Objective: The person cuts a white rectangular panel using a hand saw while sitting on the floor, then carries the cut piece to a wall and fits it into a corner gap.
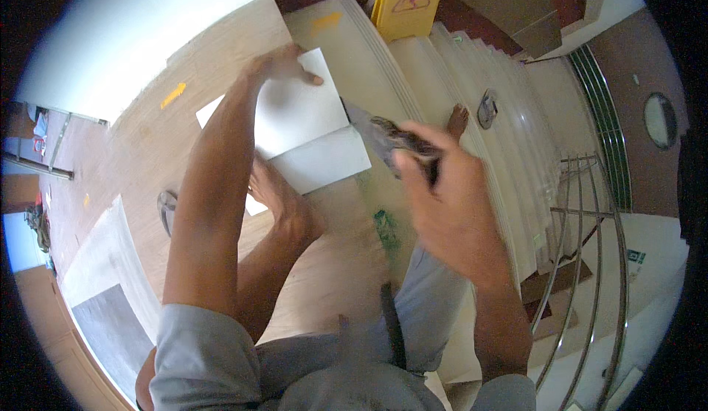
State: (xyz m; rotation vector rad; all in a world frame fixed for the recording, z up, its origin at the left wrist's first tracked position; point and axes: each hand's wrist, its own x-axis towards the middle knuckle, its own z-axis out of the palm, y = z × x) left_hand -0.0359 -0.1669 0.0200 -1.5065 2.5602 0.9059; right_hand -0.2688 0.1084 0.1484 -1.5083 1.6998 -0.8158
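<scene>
My left hand (284, 63) presses down on a white board (299, 116), its thumb stretched out near the far right corner. A line crosses the board, and its nearer strip (324, 164) looks slightly greyer. My bare left foot (284, 201) rests against the board's near left side. In my right hand (453, 204) is what looks like a handsaw (375, 136), its dark handle gripped by closed fingers. The grey blade points to the board's right edge; motion blurs it, and I cannot tell whether it touches.
Stairs (509, 138) descend on the right, with a sandal (487, 108) and my right foot (458, 122) on them. A yellow floor sign (410, 1) stands at the top. Metal railings (582, 263) curve at right. Another sandal (167, 212) lies left.
</scene>
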